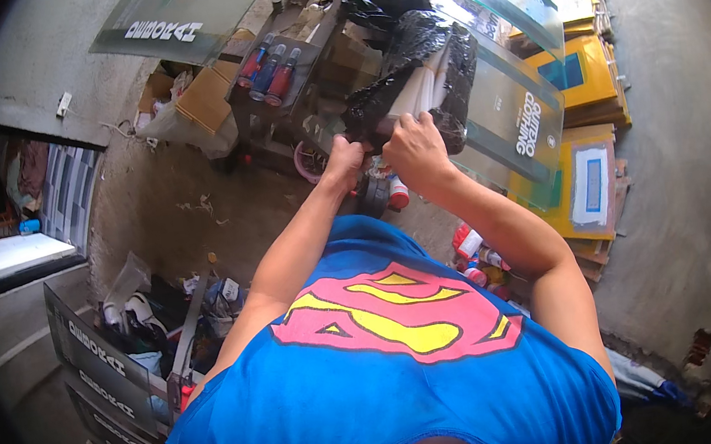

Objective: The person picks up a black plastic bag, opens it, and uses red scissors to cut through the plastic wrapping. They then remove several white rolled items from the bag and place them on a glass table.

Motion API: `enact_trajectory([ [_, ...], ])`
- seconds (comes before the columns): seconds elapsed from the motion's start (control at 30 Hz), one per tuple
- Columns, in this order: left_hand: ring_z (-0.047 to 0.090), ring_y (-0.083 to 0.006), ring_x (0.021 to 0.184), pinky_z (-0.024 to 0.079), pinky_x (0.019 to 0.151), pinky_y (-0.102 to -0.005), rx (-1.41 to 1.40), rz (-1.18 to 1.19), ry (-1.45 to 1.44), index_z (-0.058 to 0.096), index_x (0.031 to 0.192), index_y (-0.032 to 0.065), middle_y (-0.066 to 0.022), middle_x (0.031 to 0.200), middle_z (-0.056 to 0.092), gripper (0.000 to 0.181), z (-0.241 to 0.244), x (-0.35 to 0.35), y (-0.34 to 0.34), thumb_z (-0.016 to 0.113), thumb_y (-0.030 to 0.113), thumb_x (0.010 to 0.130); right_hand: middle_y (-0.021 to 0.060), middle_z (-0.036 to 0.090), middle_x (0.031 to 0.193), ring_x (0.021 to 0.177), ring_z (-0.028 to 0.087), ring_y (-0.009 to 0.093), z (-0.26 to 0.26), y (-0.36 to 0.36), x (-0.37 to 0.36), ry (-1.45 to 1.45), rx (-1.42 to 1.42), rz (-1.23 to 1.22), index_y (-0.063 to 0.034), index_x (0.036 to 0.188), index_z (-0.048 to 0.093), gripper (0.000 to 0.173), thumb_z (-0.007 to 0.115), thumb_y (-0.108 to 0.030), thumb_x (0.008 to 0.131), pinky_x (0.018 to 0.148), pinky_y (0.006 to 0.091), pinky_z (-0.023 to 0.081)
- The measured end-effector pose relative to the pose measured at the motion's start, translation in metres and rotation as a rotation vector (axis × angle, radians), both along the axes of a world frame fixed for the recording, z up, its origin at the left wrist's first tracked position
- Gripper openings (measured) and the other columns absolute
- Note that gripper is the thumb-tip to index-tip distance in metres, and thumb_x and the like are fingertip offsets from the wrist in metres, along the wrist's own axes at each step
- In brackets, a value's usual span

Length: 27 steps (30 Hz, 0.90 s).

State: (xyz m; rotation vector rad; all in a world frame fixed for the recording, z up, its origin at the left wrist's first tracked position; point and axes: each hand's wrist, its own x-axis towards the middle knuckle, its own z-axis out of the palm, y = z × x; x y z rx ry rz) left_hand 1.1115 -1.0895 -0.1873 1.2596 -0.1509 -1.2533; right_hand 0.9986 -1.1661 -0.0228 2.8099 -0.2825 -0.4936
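A black plastic bag (420, 37) lies open in front of me, with folded white material (422, 86) showing in its opening. My right hand (414, 146) is closed on the near edge of the white material. At the bag's lower left edge my left hand (345, 157) pinches a part of the black plastic. Left of the bag, several spray bottles (276, 73) with red and blue contents stand together on a dark shelf. The fingertips of both hands are partly hidden.
Printed glass-like panels (513, 105) stand close on the right, before stacked yellow-framed screens (575, 72) at the wall. An open cardboard box (206, 97) sits at the left. More printed panels (106, 375) are at lower left. Red-and-white containers (474, 254) lie on the floor by my right arm.
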Motion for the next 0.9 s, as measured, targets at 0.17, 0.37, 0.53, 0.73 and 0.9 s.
enact_trajectory([
  [0.17,0.055,-0.0115,0.069,0.042,0.055,-0.0286,0.015,0.021,0.058,0.071,0.1,0.0081,-0.0011,0.087,0.066,0.017,0.008,-0.002,0.0,0.06,0.001,0.089,0.0032,0.071,0.099,0.107,0.062,0.021,0.012,0.001,-0.005,0.066,-0.059,0.003,-0.0194,0.091,0.083,0.015,0.075,-0.028,0.081,0.091,0.0402,0.044],
  [0.37,0.054,-0.0124,0.07,0.043,0.055,-0.0292,0.025,0.049,0.115,0.068,0.103,0.0057,-0.004,0.088,0.065,0.018,0.025,-0.001,0.002,0.056,0.001,0.091,0.0043,0.069,0.096,0.106,0.061,0.022,-0.009,-0.007,-0.008,0.042,0.0,0.036,-0.0167,0.087,0.083,0.037,0.09,-0.037,0.058,0.087,0.0387,0.044],
  [0.53,0.061,-0.0185,0.078,0.052,0.061,-0.0356,0.068,0.005,0.184,0.068,0.107,0.0028,-0.0085,0.095,0.068,0.026,0.009,0.002,-0.003,0.047,0.001,0.092,0.006,0.069,0.093,0.103,0.063,0.024,-0.025,0.003,-0.005,-0.036,-0.015,0.027,-0.0137,0.083,0.082,0.022,0.085,-0.029,0.066,0.086,0.0386,0.046],
  [0.73,0.057,-0.0145,0.075,0.044,0.056,-0.0287,0.088,-0.035,0.082,0.06,0.113,0.0063,-0.0057,0.09,0.067,0.024,0.001,0.013,0.001,0.053,0.002,0.091,0.0114,0.073,0.089,0.091,0.071,0.027,-0.11,-0.004,-0.033,-0.008,0.193,-0.101,-0.011,0.082,0.08,0.011,0.072,-0.017,0.079,0.077,0.0416,0.054],
  [0.9,0.07,-0.0499,0.091,0.054,0.077,-0.053,0.272,-0.208,-0.879,0.047,0.124,-0.0038,-0.0317,0.098,0.071,0.043,-0.015,0.035,-0.003,0.064,0.011,0.088,0.0133,0.074,0.093,0.094,0.071,0.028,-0.129,0.012,-0.074,-0.039,0.24,-0.311,-0.0095,0.089,0.079,0.016,0.07,-0.022,0.082,0.08,0.0437,0.055],
])
